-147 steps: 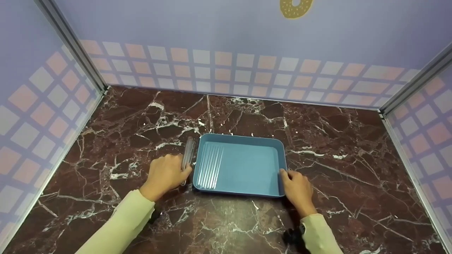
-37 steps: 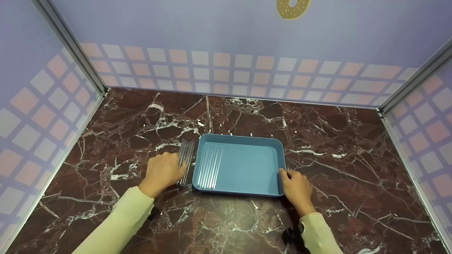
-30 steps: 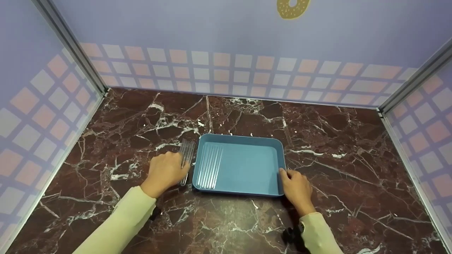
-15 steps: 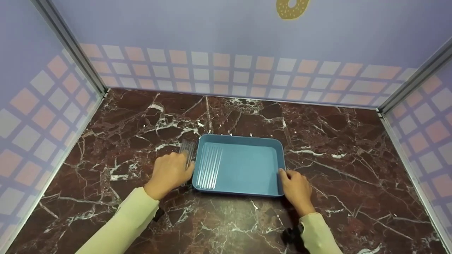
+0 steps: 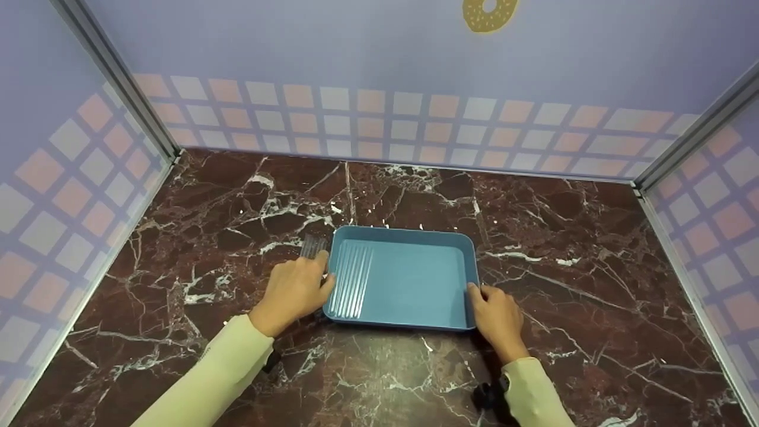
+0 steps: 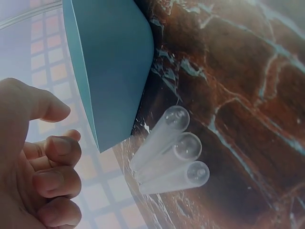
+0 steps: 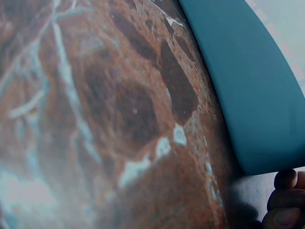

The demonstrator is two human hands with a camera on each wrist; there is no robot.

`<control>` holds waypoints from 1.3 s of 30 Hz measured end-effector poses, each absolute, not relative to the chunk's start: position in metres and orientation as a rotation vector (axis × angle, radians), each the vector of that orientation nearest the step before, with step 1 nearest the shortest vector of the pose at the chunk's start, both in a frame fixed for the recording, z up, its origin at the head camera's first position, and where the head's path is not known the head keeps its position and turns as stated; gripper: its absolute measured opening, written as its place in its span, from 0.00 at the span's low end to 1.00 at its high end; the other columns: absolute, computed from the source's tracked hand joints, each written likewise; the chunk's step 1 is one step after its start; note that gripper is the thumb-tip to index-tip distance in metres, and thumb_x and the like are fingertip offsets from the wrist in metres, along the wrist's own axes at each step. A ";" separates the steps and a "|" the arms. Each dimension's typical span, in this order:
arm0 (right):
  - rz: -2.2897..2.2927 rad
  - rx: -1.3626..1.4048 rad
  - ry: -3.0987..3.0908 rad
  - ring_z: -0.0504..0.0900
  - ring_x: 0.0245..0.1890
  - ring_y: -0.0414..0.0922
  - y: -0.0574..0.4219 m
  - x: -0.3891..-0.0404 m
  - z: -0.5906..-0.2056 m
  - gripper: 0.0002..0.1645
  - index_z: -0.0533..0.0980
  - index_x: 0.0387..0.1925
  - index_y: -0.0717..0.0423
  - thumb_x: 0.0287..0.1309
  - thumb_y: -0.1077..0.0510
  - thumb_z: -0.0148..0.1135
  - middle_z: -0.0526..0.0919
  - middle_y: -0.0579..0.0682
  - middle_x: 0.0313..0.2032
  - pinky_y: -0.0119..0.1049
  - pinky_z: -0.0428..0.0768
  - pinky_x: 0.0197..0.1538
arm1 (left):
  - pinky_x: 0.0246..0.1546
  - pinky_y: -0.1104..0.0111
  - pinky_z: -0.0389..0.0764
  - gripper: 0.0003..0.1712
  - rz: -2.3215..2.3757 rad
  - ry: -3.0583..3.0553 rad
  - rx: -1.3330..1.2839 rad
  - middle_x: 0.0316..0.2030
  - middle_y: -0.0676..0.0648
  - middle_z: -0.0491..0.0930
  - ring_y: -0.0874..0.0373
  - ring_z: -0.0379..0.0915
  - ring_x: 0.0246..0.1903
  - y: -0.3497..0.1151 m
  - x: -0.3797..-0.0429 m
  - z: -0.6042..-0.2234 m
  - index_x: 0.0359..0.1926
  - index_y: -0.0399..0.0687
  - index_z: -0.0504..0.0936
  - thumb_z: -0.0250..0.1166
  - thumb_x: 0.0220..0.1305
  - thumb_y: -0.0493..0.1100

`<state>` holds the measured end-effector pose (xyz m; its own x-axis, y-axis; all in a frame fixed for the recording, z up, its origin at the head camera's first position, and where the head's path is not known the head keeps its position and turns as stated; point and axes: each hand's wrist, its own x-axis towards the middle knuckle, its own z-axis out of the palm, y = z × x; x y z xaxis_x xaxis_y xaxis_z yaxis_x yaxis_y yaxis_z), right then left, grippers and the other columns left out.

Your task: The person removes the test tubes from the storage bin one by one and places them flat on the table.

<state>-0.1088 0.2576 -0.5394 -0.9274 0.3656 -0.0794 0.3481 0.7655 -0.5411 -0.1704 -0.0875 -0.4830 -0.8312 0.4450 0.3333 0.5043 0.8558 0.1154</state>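
A blue rectangular tray (image 5: 421, 284) lies on the marble-patterned table. Along its left side, inside, several clear tubes (image 5: 353, 279) are lined up side by side. My left hand (image 5: 293, 287) is beside the tray's left rim, with thumb and index finger reaching to it. In the left wrist view its fingers (image 6: 57, 181) curl loosely around nothing. Three clear round-ended tubes (image 6: 167, 157) lie together on the table below it; the head view shows them partly hidden under the hand. My right hand (image 5: 500, 317) grips the tray's right rim, thumb on the inner side.
Behind the table stands a lilac wall (image 5: 379, 65) with a checked band. Side walls (image 5: 59, 196) close off the left and right, with metal posts (image 5: 121, 74) at the corners. Small white flecks dot the table behind the tray.
My left hand has let go of the clear tubes, which now lie spread on the table, and has moved right to the tray's left rim. The right hand and tray have stayed put.
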 end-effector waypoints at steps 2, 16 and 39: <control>0.885 -0.598 -2.930 0.81 0.45 0.64 0.258 -0.109 -0.539 0.28 0.77 0.25 0.53 0.67 0.37 0.47 0.84 0.62 0.45 0.60 0.73 0.42 | 0.07 0.62 0.59 0.13 -0.282 -2.737 -0.730 0.08 0.50 0.60 0.56 0.57 0.08 -0.086 -0.171 -0.483 0.26 0.45 0.69 0.65 0.56 0.44; 0.885 -0.615 -2.919 0.81 0.46 0.64 0.258 -0.109 -0.541 0.27 0.80 0.30 0.53 0.66 0.37 0.47 0.84 0.62 0.46 0.60 0.72 0.43 | 0.08 0.63 0.57 0.15 -0.245 -2.803 -0.762 0.09 0.49 0.63 0.57 0.55 0.09 -0.076 -0.170 -0.481 0.23 0.43 0.76 0.66 0.57 0.48; 0.870 -0.599 -2.913 0.83 0.38 0.60 0.257 -0.109 -0.540 0.28 0.69 0.18 0.51 0.67 0.38 0.48 0.85 0.59 0.36 0.54 0.71 0.35 | 0.10 0.66 0.49 0.28 -0.247 -2.916 -0.763 0.10 0.54 0.50 0.59 0.46 0.12 -0.064 -0.173 -0.482 0.11 0.54 0.52 0.62 0.55 0.40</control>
